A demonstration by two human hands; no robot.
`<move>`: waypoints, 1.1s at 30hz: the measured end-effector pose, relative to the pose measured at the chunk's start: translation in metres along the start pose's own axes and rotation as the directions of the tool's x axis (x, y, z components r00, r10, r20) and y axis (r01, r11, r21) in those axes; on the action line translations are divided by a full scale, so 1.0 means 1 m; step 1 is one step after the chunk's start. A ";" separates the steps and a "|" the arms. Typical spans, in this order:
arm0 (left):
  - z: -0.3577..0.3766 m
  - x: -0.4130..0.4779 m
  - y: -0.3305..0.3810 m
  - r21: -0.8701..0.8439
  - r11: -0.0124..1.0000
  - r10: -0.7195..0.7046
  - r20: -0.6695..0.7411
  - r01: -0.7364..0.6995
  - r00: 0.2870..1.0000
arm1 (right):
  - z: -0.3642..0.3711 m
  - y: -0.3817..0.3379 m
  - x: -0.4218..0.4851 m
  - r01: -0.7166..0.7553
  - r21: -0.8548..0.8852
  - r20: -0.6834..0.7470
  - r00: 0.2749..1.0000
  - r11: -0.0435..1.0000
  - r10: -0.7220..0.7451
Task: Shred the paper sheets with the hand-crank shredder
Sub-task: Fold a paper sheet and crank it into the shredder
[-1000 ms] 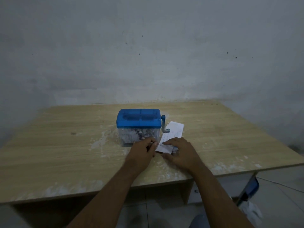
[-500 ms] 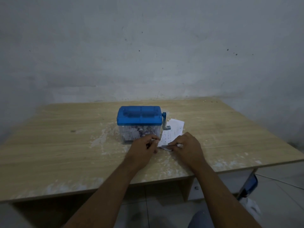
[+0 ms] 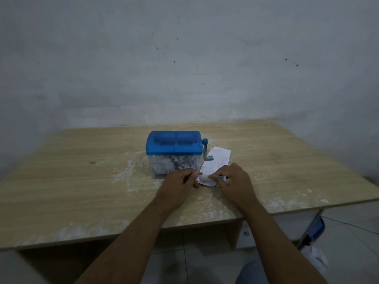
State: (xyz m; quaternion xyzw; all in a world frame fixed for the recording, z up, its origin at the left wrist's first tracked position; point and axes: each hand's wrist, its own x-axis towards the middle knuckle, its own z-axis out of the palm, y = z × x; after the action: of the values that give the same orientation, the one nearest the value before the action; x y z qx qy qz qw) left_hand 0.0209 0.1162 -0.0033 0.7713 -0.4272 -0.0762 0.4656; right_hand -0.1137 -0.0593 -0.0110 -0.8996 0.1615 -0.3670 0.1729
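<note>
A small hand-crank shredder (image 3: 174,149) with a blue lid and a clear bin holding paper shreds stands mid-table. Its blue crank (image 3: 206,151) hangs down on the right side. White printed paper sheets (image 3: 215,162) lie flat just right of the bin. My left hand (image 3: 180,186) and my right hand (image 3: 233,181) meet at the near end of the sheets. Both pinch the near edge of the top sheet (image 3: 205,178), which curls up off the stack between my fingertips.
The wooden table (image 3: 82,181) carries white dust patches around the shredder and along its front edge. A grey wall rises right behind it. A blue chair part (image 3: 316,227) and a white cable lie on the tiled floor at the lower right.
My hands have drawn closer together at the sheets' near end. The near edge of the top sheet, flat a second ago, is now lifted and curled between my fingers.
</note>
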 end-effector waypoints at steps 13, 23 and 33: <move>-0.028 0.008 0.051 -0.512 0.791 -0.275 0.194 0.336 0.942 | -0.037 -0.057 -0.017 0.126 0.389 -0.263 0.965 0.912 -0.020; -0.081 0.020 0.102 -0.523 0.851 0.064 0.037 -0.035 0.997 | -0.064 -0.093 0.028 -0.009 0.653 -0.193 0.965 0.757 0.178; -0.153 0.062 0.116 -0.142 0.940 0.282 -0.192 -0.311 0.940 | -0.096 -0.140 0.131 0.048 0.437 -0.027 0.999 0.898 -0.040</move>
State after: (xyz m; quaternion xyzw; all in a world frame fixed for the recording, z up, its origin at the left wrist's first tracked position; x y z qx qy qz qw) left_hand 0.0703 0.1479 0.1899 0.6590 -0.4897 0.0246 0.5704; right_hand -0.0707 -0.0078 0.1929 -0.8381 0.0563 -0.4054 0.3606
